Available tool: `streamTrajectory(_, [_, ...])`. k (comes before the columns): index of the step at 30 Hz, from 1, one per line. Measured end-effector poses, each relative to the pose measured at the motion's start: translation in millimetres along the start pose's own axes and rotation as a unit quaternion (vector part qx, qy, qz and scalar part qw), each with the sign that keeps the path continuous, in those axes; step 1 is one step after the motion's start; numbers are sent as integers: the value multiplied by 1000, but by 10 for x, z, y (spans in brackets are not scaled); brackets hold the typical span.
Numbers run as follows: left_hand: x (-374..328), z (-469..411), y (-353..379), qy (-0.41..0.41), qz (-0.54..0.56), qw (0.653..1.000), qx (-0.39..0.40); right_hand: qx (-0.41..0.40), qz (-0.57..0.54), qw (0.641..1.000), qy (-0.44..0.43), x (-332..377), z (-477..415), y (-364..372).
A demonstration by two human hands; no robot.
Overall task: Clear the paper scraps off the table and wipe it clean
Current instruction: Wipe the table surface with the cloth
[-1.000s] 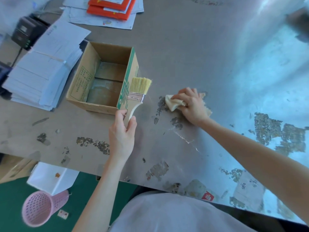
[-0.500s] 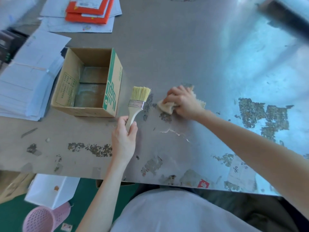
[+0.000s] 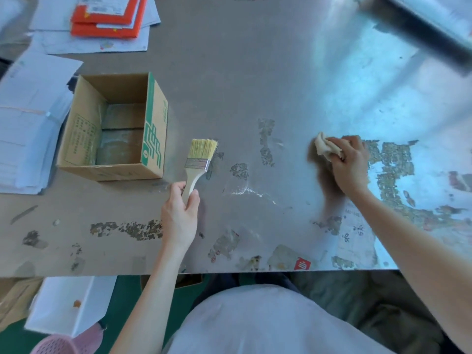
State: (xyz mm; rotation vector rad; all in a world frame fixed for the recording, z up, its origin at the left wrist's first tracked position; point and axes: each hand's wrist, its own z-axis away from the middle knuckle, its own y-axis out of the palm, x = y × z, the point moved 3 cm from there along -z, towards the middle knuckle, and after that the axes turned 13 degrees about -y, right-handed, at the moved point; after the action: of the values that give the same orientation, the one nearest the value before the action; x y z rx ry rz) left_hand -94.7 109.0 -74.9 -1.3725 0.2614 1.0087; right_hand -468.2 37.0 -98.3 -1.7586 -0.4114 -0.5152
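Grey sheet-metal surface [image 3: 255, 72], dull and scuffed, with glare far right of the box. Open brown corrugated cardboard box [image 3: 154, 139], rectangular, green print on its right wall, taped bottom showing.

Flat paintbrush [image 3: 198, 162]: pale wooden handle, shiny metal ferrule, straw-yellow bristles slightly splayed. It sits just right of the box's near right corner, not touching it. Long axis runs near to far, leaning a bit right. Bristles point away from the person, handle end toward them. Left hand [image 3: 180, 213] grips the lower handle, fingers and thumb wrapped round it. Can't tell if the bristles touch the surface.

Crumpled cream cloth [image 3: 325, 146], a soft folded wad, well right of the box, level with its near wall. Right hand [image 3: 351, 167] is clenched over the cloth and pressing it onto the surface, motion-blurred. One cloth corner pokes out toward the box.

Paper residue [image 3: 390, 162]: rough mottled grey-green torn patches, stuck flat. The biggest cluster lies beyond the cloth, farthest from the box. Smaller patches lie between brush and cloth, and a strip lies nearer the person than the box.

Just left of the box are stacks of white paper sheets [image 3: 28, 118]. Beyond the box, flat orange folders [image 3: 107, 19] lie on loose sheets. On the floor, nearer than the box, is a pink plastic mesh basket [image 3: 63, 343].
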Motion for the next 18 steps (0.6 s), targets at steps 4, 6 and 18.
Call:
streamTrajectory(4, [21, 19, -2, 5, 4, 1000, 10, -50, 18, 997, 63, 200, 294, 119])
streamTrajectory(6, [32, 21, -25, 9, 1, 1000, 8, -53, 6, 996, 70, 434, 424, 247])
streamTrajectory(18, [87, -3, -297, 4, 12, 1000, -13, 145, -37, 971, -189, 1837, 895, 987])
